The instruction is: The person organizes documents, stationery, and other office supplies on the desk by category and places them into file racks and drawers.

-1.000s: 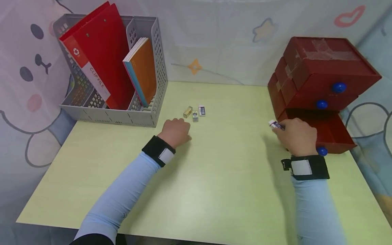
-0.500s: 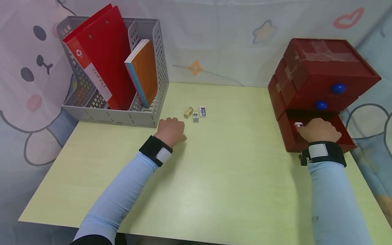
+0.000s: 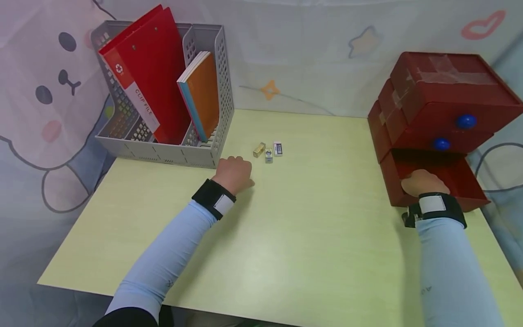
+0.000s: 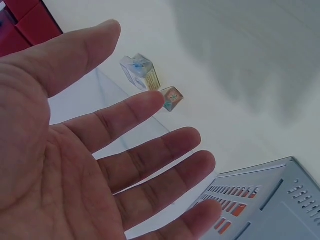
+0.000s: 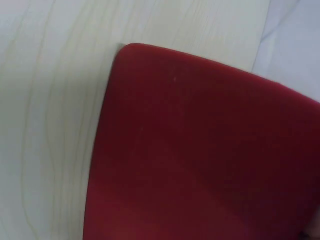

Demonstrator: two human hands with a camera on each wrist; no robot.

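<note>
My right hand [image 3: 425, 182] reaches down into the pulled-out bottom drawer [image 3: 474, 199] of the red cabinet; its fingers are hidden, so I cannot tell whether they still hold the small white-and-dark eraser seen earlier. The right wrist view is mostly filled by the red drawer's wall [image 5: 195, 145]. Over the table my left hand [image 3: 234, 174] hovers with relaxed, spread fingers and nothing in them, as the left wrist view shows. Just beyond it lie a yellowish block [image 3: 259, 149], a pale block [image 3: 268, 156] and a white eraser with a dark sleeve [image 3: 278, 149].
A grey basket [image 3: 163, 154] at the back left holds a red clip file [image 3: 153, 77] and upright books [image 3: 204, 95]. The cabinet's two upper drawers are closed, with blue knobs [image 3: 466, 121]. A printed cloth [image 3: 302, 59] hangs behind the table [image 3: 310, 245].
My right hand has carried the small eraser from beside the cabinet into the bottom drawer, where the eraser is out of sight. The left hand has stayed nearly still.
</note>
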